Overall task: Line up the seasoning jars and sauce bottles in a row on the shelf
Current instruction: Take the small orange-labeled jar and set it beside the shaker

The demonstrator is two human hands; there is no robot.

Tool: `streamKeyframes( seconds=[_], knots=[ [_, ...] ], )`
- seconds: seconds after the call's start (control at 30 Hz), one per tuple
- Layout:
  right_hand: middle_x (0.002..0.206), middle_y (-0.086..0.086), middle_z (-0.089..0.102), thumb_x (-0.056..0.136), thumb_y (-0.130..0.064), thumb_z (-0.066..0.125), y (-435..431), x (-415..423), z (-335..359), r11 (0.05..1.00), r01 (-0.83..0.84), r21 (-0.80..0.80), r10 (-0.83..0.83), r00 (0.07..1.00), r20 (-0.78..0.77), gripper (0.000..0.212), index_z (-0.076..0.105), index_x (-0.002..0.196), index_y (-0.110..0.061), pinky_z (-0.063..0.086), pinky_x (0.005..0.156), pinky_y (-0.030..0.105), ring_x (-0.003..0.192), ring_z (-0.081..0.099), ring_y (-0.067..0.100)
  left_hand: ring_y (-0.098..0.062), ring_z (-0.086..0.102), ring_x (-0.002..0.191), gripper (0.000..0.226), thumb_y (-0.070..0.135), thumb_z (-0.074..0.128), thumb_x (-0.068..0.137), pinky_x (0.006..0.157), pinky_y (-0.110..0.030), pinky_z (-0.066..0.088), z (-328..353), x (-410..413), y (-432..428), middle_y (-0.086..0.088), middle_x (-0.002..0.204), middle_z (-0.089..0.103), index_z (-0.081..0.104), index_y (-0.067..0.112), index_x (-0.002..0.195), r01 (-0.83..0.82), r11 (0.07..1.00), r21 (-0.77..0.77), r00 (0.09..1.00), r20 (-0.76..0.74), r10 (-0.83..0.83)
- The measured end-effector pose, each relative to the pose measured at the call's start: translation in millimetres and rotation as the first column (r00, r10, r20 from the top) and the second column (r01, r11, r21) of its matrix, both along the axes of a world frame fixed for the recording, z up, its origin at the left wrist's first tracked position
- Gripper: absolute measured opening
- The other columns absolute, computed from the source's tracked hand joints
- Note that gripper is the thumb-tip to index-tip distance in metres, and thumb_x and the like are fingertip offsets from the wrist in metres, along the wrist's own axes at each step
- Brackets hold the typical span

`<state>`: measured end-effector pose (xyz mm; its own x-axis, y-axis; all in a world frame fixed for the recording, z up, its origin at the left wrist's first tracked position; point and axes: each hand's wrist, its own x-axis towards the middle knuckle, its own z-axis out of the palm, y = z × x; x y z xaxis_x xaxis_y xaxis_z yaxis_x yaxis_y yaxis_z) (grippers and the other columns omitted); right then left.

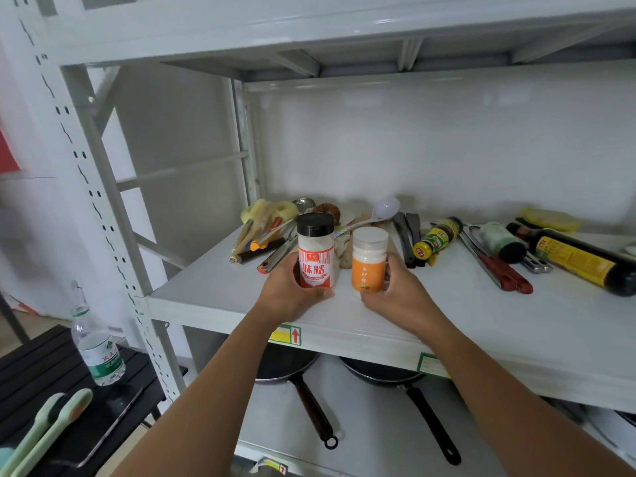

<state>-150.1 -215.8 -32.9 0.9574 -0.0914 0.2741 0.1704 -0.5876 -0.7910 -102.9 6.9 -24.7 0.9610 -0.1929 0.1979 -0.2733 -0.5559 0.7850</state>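
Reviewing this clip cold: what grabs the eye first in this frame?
Two upright jars at the shelf's front edge: the left hand grips a black-capped jar with a red label, the right hand a white-capped orange jar. To the right, a dark sauce bottle and a smaller yellow-labelled bottle lie on their sides.

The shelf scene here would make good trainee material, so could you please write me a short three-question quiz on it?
1. True or false: the left hand holds the black-lidded jar upright.
2. What does the right hand hold? A) the dark sauce bottle B) the white-lidded orange jar C) the white ladle
3. Fill in: the dark sauce bottle and the small yellow-capped bottle are both lying ____ on the shelf.

Key
1. True.
2. B, the white-lidded orange jar.
3. Down, on their sides.
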Motion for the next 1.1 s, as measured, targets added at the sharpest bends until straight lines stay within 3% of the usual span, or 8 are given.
streamKeyframes(
  seconds=[0.17, 0.57, 0.87, 1.0, 1.1],
  knots=[
    [0.123, -0.007, 0.064, 0.078, -0.040, 0.089, 2.7, -0.2, -1.0, 0.999, 0.028, -0.020, -0.027, 0.999, 0.047, 0.072, 0.050, 0.137, -0.027, 0.054, 0.090, 0.028, 0.109, 0.065, 0.009, -0.018, 0.059, 0.131, 0.078, 0.037, 0.090, 0.079, 0.098, -0.027, 0.044, 0.6, 0.4, 0.7, 0.005, 0.143, 0.062, 0.049, 0.030, 0.145, 0.005, 1.000, 0.016, 1.000, -0.008, -0.005],
    [0.135, -0.004, 0.065, 0.083, -0.044, 0.085, 4.7, -4.4, 1.1, 0.995, 0.011, -0.102, -0.008, 1.000, 0.026, 0.072, 0.051, 0.143, -0.024, 0.054, 0.103, 0.036, 0.118, 0.063, 0.012, -0.021, 0.056, 0.137, 0.084, 0.032, 0.089, 0.081, 0.114, -0.043, 0.047, -2.4, 6.8, 1.5, 0.005, 0.149, 0.058, 0.043, 0.032, 0.152, 0.034, 0.999, 0.004, 0.998, -0.054, -0.033],
    [0.134, -0.003, 0.065, 0.083, -0.043, 0.085, 5.8, -4.7, 2.5, 0.996, 0.016, -0.089, -0.015, 1.000, 0.016, 0.072, 0.051, 0.142, -0.022, 0.054, 0.103, 0.036, 0.118, 0.063, 0.013, -0.022, 0.052, 0.142, 0.091, 0.021, 0.088, 0.083, 0.115, -0.044, 0.043, 0.0, 7.2, 6.0, 0.004, 0.152, 0.055, 0.034, 0.031, 0.156, 0.044, 0.998, -0.040, 0.997, -0.054, -0.046],
    [0.130, -0.007, 0.064, 0.081, -0.039, 0.089, 5.3, -4.6, 2.4, 0.998, 0.008, -0.057, -0.008, 1.000, 0.002, 0.073, 0.052, 0.141, -0.022, 0.051, 0.100, 0.030, 0.115, 0.061, 0.010, -0.012, 0.057, 0.128, 0.089, 0.023, 0.089, 0.081, 0.113, -0.042, 0.047, -0.1, 3.8, 6.1, 0.010, 0.144, 0.058, 0.038, 0.033, 0.153, 0.063, 0.996, -0.058, 0.998, -0.019, -0.065],
    [0.138, -0.005, 0.059, 0.078, -0.035, 0.091, -5.2, -7.5, 3.7, 0.999, -0.033, -0.028, 0.031, 0.997, -0.072, 0.083, 0.047, 0.147, -0.026, 0.050, 0.105, 0.034, 0.124, 0.058, 0.011, 0.004, 0.062, 0.107, 0.074, 0.017, 0.089, 0.078, 0.102, -0.030, 0.053, -2.2, 2.3, 6.8, 0.023, 0.121, 0.063, 0.047, 0.041, 0.134, 0.085, 0.994, -0.070, 0.996, 0.032, -0.083]
  ],
)
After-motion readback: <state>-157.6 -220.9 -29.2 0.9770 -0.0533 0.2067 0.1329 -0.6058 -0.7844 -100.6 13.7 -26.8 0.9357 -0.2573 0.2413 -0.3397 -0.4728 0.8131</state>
